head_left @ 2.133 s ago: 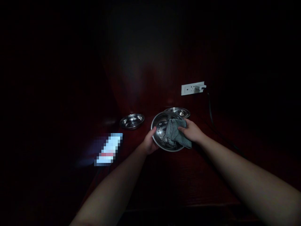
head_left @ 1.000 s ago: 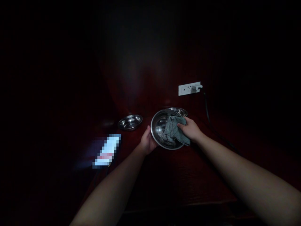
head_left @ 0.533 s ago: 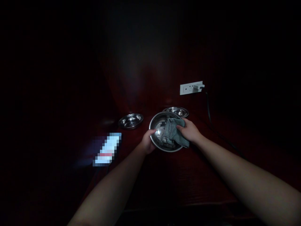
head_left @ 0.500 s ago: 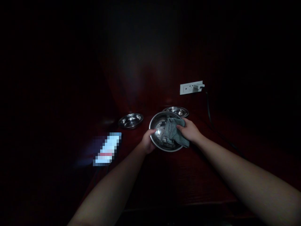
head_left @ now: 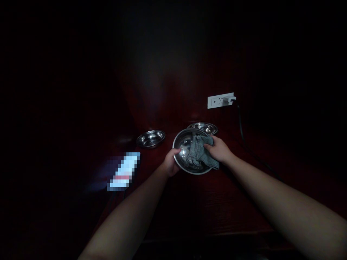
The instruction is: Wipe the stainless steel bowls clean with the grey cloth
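A steel bowl (head_left: 182, 144) is tilted toward me above a dark red table. My left hand (head_left: 170, 162) grips its left rim, thumb over the edge. My right hand (head_left: 219, 149) is closed on a grey cloth (head_left: 200, 156) that is pressed into the bowl's inside and hangs over its right rim.
A second steel bowl (head_left: 151, 138) sits on the table to the left, and a third steel bowl (head_left: 203, 127) lies just behind the held one. A lit, blurred-out phone screen (head_left: 124, 171) lies at the left. A white wall socket (head_left: 220, 100) with a plug and dark cable is behind right.
The bowl and both hands have shifted only slightly; the cloth stays pressed inside the bowl while my right hand makes small movements with it.
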Demonstrator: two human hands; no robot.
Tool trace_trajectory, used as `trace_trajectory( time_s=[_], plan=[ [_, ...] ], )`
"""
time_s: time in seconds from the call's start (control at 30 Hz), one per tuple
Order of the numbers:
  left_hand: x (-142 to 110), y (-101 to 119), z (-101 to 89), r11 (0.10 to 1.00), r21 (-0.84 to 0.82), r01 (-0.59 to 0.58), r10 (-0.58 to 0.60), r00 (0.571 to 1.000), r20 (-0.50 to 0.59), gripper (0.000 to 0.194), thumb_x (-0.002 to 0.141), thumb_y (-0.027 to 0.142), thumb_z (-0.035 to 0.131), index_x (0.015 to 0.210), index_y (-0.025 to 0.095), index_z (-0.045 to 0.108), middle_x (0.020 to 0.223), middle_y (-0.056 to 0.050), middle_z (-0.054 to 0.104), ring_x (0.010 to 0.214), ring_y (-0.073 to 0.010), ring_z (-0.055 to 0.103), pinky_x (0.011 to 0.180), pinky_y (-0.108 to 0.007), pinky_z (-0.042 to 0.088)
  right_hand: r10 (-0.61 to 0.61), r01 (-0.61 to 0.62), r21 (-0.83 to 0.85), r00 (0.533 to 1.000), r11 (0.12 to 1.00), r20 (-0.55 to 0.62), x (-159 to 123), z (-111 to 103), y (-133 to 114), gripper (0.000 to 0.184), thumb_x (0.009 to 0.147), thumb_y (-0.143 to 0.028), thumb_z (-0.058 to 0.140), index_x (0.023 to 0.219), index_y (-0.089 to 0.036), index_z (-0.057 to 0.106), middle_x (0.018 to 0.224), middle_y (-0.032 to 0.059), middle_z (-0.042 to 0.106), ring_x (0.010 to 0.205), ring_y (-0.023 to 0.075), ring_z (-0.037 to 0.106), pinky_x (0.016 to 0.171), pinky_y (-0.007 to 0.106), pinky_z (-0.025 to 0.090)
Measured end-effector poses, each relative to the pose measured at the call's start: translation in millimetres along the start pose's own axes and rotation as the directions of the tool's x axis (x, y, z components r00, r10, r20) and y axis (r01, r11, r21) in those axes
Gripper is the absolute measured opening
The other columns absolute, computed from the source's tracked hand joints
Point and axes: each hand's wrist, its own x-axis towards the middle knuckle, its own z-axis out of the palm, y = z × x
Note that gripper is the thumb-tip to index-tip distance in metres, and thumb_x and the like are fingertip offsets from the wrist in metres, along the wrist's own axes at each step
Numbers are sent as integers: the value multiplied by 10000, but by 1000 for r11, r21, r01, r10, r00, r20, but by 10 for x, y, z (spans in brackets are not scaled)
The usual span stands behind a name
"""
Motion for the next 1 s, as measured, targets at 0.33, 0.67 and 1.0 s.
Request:
trace_trajectory(
  time_s=[0.33,0.67,1.0],
  plan=[
    [-12,8,26,998,48,30,-29,999,-16,442,691,313,512,1052,79,615,923,-130,696,1023,-305,586,956,-450,370,-18,18,-39,1000,999,4,8,-24,-5,257,746,-202,545,1000,-172,574,940,69,656,851,175,617,802,303,466],
    [-6,-7,23,998,63,29,-28,1000,-12,418,675,307,526,1011,77,620,914,-129,695,1006,-296,591,950,-440,377,-23,21,-106,1000,994,-21,-12,-37,-47,238,751,-191,542,983,-157,586,926,65,655,824,164,612,785,288,459],
    [-9,-8,17,996,83,32,-32,999,-10,443,674,332,532,1030,80,610,916,-127,693,1000,-293,592,932,-439,390,-16,14,-94,1000,996,-20,-7,-26,-35,264,753,-191,540,1011,-146,574,946,74,654,842,168,612,788,285,458]
  ],
)
